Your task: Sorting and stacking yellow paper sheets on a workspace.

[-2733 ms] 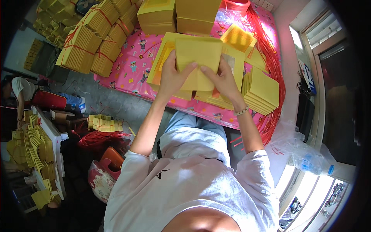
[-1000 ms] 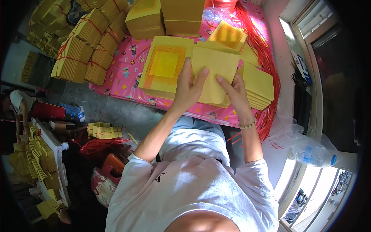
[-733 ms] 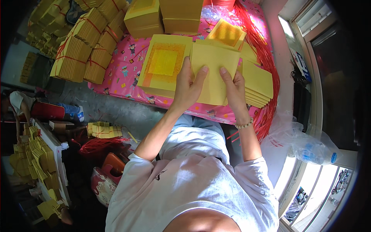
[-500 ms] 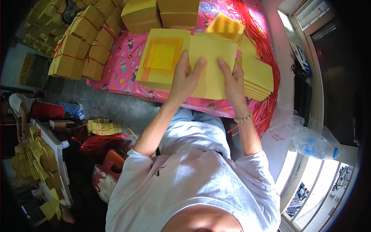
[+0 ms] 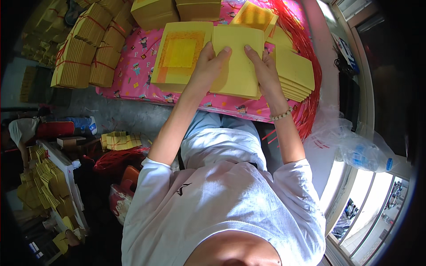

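Between my two hands is a plain yellow paper stack, held by its left and right sides. My left hand is closed on its left edge with the thumb on top. My right hand, below a beaded bracelet, grips the right edge the same way. The fingers beneath are partly hidden. Just left of it lies a thick yellow paper pile with an orange and bright yellow square printed on top. To the right, several fanned yellow paper bundles overlap beside my right hand.
The table wears a pink patterned cover. Red strands hang over its right side. Tied yellow bundles stand at the left, with more stacks behind. A clear plastic bag is at the right; another person works at the far left.
The whole picture has shifted slightly, with the table and hands now higher in it. Both hands keep their grip on the yellow paper stack, with little movement relative to the table.
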Demonstrator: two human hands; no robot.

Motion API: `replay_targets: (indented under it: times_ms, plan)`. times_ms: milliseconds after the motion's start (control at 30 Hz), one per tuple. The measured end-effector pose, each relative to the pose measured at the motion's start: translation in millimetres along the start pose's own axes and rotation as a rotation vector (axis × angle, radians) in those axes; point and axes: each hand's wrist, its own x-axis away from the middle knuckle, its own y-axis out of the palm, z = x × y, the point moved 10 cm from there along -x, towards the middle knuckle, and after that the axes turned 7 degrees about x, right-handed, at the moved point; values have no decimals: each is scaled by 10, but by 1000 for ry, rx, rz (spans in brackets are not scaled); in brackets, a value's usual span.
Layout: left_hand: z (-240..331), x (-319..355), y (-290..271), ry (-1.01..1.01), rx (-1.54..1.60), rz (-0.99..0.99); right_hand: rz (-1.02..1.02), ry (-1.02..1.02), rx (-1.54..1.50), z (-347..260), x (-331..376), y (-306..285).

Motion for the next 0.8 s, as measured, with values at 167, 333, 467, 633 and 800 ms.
replay_targets:
  times_ms: [167, 333, 467, 633, 800]
  plan:
    - [-17, 40, -5, 24, 2, 12, 7, -17, 53, -6, 45, 6]
    - [-16, 119, 20, 54, -39, 48, 64, -69, 98, -63, 157, -9]
    - [-7, 180, 91, 33, 6, 21, 80, -158, 114, -85, 209, -44]
    - [-34, 204, 126, -9, 38, -1, 95, -234, 165, -142, 267, -46]
    - [58, 229, 85, 125, -62, 45, 31, -161, 132, -155, 243, -1]
